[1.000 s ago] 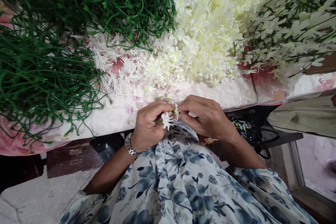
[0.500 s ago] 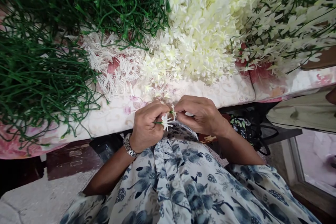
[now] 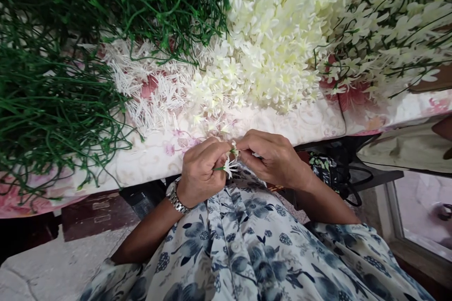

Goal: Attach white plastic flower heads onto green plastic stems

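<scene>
My left hand (image 3: 204, 171), with a watch on its wrist, is closed around a green artificial flower stem. A white flower (image 3: 230, 167) on that stem sticks out between its fingers. Close by, at the left fingertips, a second small bloom (image 3: 234, 148) with a green base shows. My right hand (image 3: 271, 159) pinches at this second bloom from the other side, thumb against forefinger. Whatever lies within the right fingers is mostly covered. Both hands are held just in front of the table edge, over my patterned shirt.
Green plastic stems (image 3: 56, 113) are heaped at the left of the flowered tablecloth (image 3: 303, 124). White thin stamens (image 3: 155, 99) lie beside a large pile of cream blossoms (image 3: 271, 56). Assembled flower sprays (image 3: 384, 42) spread at the right. A black bag (image 3: 326, 169) is below the table.
My left hand has shifted slightly right, carrying the flower stem with it. My right hand keeps its pinch at nearly the same place.
</scene>
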`<state>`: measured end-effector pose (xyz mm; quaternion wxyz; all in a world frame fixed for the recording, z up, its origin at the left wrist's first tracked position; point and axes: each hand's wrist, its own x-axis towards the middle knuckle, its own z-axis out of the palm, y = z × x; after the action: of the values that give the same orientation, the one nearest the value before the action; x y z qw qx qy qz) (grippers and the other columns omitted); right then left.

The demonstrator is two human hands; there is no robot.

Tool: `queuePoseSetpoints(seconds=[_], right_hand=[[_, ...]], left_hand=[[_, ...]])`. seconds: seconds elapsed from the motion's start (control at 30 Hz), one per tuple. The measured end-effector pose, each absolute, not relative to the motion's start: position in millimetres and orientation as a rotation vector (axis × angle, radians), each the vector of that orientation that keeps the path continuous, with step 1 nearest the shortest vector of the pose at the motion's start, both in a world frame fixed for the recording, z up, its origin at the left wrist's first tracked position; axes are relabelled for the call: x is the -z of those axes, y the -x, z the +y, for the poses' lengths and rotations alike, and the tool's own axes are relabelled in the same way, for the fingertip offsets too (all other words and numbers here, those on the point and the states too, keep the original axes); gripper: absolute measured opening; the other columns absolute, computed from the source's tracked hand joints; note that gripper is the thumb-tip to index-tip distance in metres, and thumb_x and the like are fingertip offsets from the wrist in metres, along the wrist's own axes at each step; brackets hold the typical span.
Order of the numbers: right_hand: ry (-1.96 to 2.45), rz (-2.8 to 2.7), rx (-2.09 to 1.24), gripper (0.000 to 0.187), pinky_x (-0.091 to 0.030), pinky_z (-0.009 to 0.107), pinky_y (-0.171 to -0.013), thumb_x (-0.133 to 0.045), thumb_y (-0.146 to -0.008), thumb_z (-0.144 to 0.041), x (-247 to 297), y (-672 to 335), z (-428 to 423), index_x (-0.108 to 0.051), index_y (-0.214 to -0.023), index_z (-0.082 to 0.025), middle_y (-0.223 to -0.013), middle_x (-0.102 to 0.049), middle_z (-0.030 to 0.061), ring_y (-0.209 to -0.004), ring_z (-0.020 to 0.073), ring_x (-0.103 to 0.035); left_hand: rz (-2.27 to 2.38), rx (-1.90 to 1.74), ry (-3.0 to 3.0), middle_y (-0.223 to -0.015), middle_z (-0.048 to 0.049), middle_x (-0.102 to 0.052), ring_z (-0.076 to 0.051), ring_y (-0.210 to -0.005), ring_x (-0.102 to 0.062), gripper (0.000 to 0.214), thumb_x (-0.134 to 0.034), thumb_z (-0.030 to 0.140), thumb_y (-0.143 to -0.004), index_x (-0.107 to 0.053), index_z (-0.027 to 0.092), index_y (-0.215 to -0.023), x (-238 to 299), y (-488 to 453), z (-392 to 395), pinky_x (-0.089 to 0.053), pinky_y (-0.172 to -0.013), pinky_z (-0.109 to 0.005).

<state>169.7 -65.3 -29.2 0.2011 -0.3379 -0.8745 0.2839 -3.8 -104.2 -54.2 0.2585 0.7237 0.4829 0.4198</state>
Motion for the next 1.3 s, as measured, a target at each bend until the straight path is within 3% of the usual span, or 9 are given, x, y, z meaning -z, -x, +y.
queuePoseSetpoints(seconds=[0.73,1.03,1.3], right_hand=[[0.959,-2.362,-0.872,0.011,-0.045,0.021,-0.062,-0.045,-0.084,-0.011,31.3,-169.6,-68.7,-0.056,-0.088,-0.014,-0.077,-0.060,0.0031,-0.072,0.0095,-0.056],[0.947,-2.315,-0.919,0.012,-0.045,0.022,-0.062,-0.044,-0.084,-0.012,34.2,-167.7,-69.3,-0.055,-0.087,-0.014,-0.076,-0.059,0.0037,-0.071,0.0098,-0.056],[0.945,-2.296,-0.943,0.012,-0.045,0.023,-0.062,-0.044,-0.083,-0.011,35.7,-166.6,-70.4,-0.055,-0.087,-0.015,-0.077,-0.059,0.0035,-0.072,0.0104,-0.056]], left_hand=[[1.313,-1.144,-1.975,-0.062,-0.0003,-0.050,-0.010,-0.056,-0.045,0.020,-0.043,0.002,-0.071,-0.058,0.014,-0.077,53.4,2.5,-103.6,-0.036,-0.052,-0.022],[1.331,-1.137,-2.016,-0.059,0.0009,-0.044,-0.010,-0.054,-0.039,0.030,-0.038,-0.002,-0.056,-0.056,0.015,-0.074,53.9,1.7,-104.2,-0.033,-0.049,-0.023],[1.349,-1.113,-2.049,-0.057,0.0006,-0.043,-0.011,-0.051,-0.040,0.024,-0.039,0.000,-0.058,-0.053,0.017,-0.069,53.7,2.0,-103.0,-0.033,-0.048,-0.023]])
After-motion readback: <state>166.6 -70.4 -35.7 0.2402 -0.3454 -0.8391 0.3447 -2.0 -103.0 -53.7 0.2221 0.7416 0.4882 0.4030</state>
